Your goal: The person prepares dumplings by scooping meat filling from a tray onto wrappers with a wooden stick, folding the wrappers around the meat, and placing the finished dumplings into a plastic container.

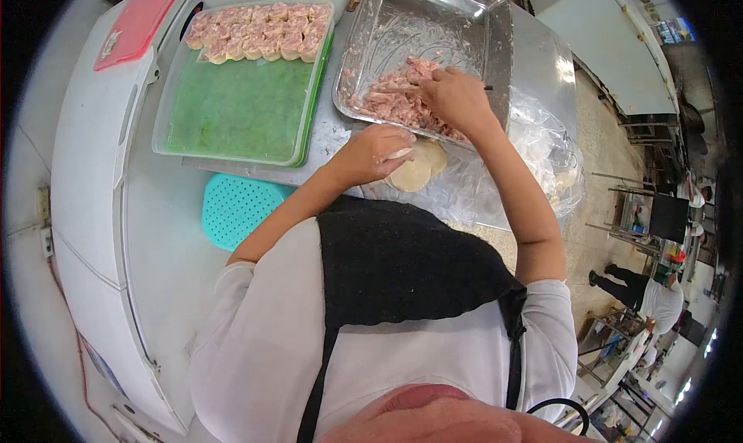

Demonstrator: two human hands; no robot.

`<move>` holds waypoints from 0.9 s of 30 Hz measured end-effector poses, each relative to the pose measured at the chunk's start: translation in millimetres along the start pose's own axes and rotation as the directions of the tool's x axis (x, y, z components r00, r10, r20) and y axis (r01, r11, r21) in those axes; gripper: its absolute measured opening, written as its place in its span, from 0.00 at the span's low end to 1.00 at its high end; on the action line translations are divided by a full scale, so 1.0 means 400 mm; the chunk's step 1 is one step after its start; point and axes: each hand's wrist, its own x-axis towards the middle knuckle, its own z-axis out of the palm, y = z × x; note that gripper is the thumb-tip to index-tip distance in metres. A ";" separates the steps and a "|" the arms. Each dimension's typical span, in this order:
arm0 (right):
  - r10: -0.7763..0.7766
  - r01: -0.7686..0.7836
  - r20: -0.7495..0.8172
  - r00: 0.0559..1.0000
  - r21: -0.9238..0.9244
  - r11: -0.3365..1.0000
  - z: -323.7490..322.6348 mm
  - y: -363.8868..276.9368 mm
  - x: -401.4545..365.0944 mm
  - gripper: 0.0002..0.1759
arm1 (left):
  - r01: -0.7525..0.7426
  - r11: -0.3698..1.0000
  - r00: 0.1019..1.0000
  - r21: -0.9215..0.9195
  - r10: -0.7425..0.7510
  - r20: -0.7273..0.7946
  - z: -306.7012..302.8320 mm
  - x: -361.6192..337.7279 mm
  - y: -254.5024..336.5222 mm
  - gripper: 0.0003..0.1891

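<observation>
Reaching into ground meat [387, 106] in our metal pan [433, 17]
Our right hand [455, 99] grips a thin utensil [392, 89], our left hand [371, 157] a dough wrapper [400, 153]; between them runs the pan's rim, with plastic sheeting [534, 145] and dumpling tray [232, 110] flanking.

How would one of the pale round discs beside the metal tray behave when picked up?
The pale discs look thin and lie flat, so one would probably droop and feel light. They overlap, so neighbours might cling. Tugged hard, such soft-looking dough could tear.
</observation>
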 end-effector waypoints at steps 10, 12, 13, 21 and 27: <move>0.089 -0.212 0.242 0.966 0.547 0.810 0.042 -0.018 -0.080 0.21 | 0.016 1.000 1.000 0.006 -0.016 -0.013 -0.002 0.004 0.003 0.12; 0.126 -0.274 0.270 0.955 0.631 0.726 0.038 0.004 -0.101 0.20 | 0.023 1.000 0.998 -0.004 -0.022 0.052 -0.012 0.011 0.008 0.12; 0.153 -0.328 0.301 0.941 0.708 0.626 0.034 0.011 -0.108 0.20 | 0.018 1.000 0.999 -0.007 -0.018 0.052 -0.015 0.018 0.015 0.12; 0.453 -0.401 0.270 0.849 0.889 0.221 -0.093 -0.011 -0.162 0.19 | 0.298 0.050 0.725 -0.953 -0.662 0.191 -0.004 0.101 0.075 0.17; 0.489 -0.374 0.240 0.838 0.907 0.195 -0.096 -0.027 -0.195 0.18 | 0.073 -0.330 0.639 -0.941 -0.709 0.298 -0.034 0.133 0.102 0.20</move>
